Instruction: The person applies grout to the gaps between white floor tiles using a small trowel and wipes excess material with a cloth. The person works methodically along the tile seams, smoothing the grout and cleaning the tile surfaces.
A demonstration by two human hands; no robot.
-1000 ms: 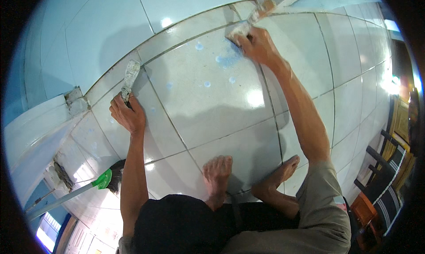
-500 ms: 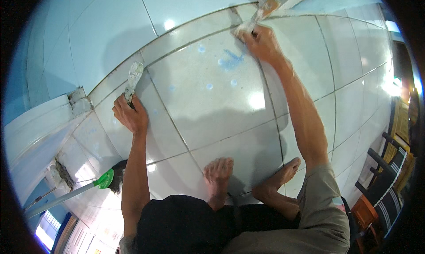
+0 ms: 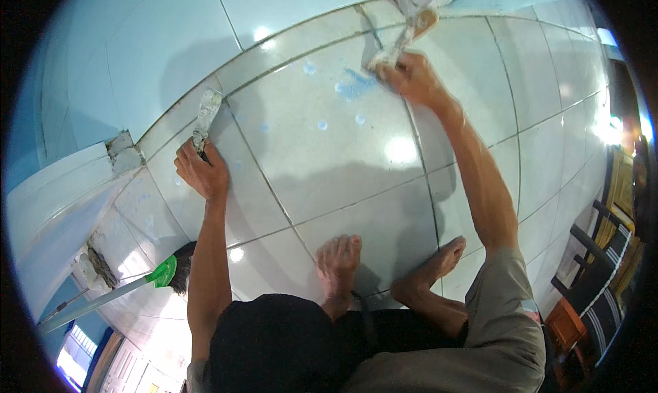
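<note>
My left hand is closed round the handle of a putty knife. Its pale, caked blade points up toward the foot of the wall, over the tiles. At the far right-centre my right hand grips a white-smeared tool with a brown end that looks like wood. Slight blur keeps its exact kind from showing. The tool's whitish lower end is by the floor tile, beside a blue smear. Several pale blue spots dot the same tile.
A light blue wall rises beyond the tiled skirting. A broken corner shows at left, near a broom with a green head. My bare feet stand on the tiles. A dark chair is at the right.
My right hand and its tool have shifted slightly down and to the right, toward me. My left hand keeps its hold on the putty knife, nearly still.
</note>
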